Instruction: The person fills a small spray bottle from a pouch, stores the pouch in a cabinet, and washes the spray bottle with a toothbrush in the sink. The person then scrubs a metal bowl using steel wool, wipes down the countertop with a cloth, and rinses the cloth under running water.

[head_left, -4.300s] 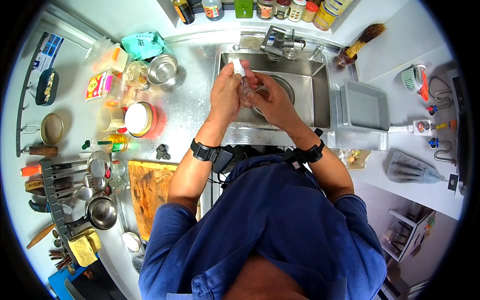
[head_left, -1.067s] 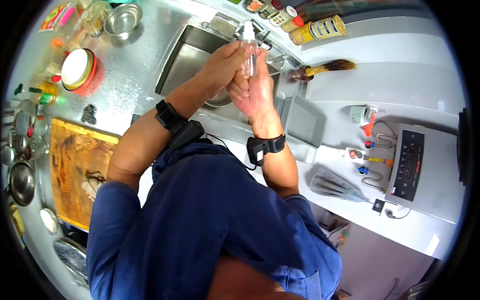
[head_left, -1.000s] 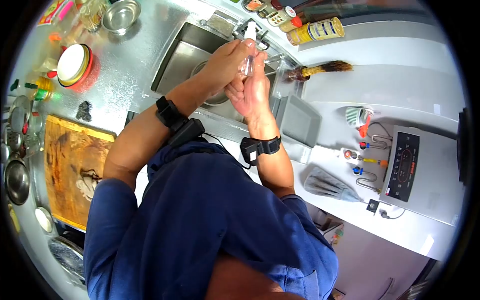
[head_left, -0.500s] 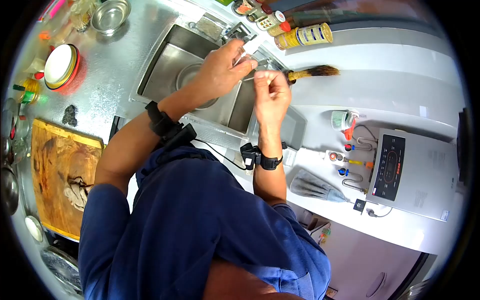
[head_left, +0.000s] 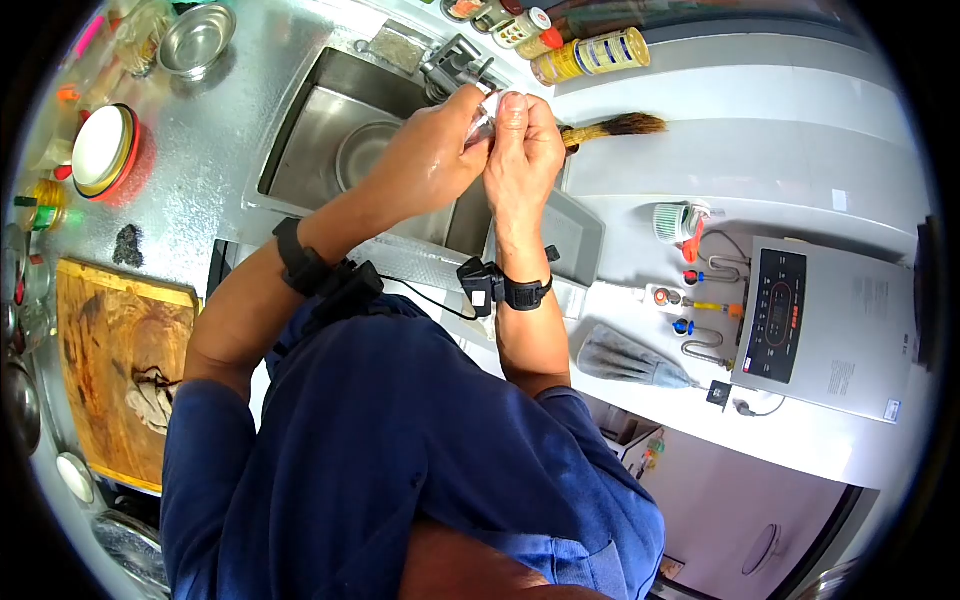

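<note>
A clear, white-topped bottle (head_left: 481,130) is clasped upper centre by left hand (head_left: 432,152) and right hand (head_left: 530,148), near the drain-bottomed sink (head_left: 308,145)

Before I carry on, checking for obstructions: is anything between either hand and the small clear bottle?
Nothing visible is. The left hand holds the clear bottle; the right hand is at its white top. The faucet stands beyond them, not between. Fingers hide much of the bottle.

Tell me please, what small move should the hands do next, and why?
Perhaps a gentle twist of the white top by the right hand: that hand is right beside it, while the left hand holds the clear bottle.
</note>
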Action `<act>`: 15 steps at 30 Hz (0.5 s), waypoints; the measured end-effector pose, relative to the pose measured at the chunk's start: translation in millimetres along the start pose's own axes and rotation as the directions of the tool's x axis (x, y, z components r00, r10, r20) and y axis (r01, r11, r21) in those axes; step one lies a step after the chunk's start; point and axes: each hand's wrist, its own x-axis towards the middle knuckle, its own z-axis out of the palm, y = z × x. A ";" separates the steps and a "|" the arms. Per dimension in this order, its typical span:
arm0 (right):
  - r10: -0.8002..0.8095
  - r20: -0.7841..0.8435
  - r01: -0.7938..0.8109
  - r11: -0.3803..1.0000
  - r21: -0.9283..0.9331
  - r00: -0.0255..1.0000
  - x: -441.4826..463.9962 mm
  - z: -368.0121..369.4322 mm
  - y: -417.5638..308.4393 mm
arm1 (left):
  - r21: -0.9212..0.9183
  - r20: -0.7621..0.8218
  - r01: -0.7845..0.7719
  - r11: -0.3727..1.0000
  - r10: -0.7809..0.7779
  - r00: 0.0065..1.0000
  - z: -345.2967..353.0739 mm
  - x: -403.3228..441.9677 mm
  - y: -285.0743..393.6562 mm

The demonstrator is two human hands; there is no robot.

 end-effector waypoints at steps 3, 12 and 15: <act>0.108 0.184 -0.142 0.974 0.179 0.977 -0.5 -6.0 7.6 | 0.022 0.046 0.069 0.997 -0.070 0.996 -8.5 -2.9 -4.1; 0.156 0.066 -0.162 0.981 0.106 0.986 1.5 -2.9 14.3 | 0.063 0.105 0.006 0.998 -0.013 0.994 0.6 -9.9 -24.0; 0.209 0.289 -0.300 0.898 0.322 0.934 0.2 -15.9 16.7 | -0.086 0.145 0.078 0.993 -0.065 0.987 -3.1 -8.2 -27.1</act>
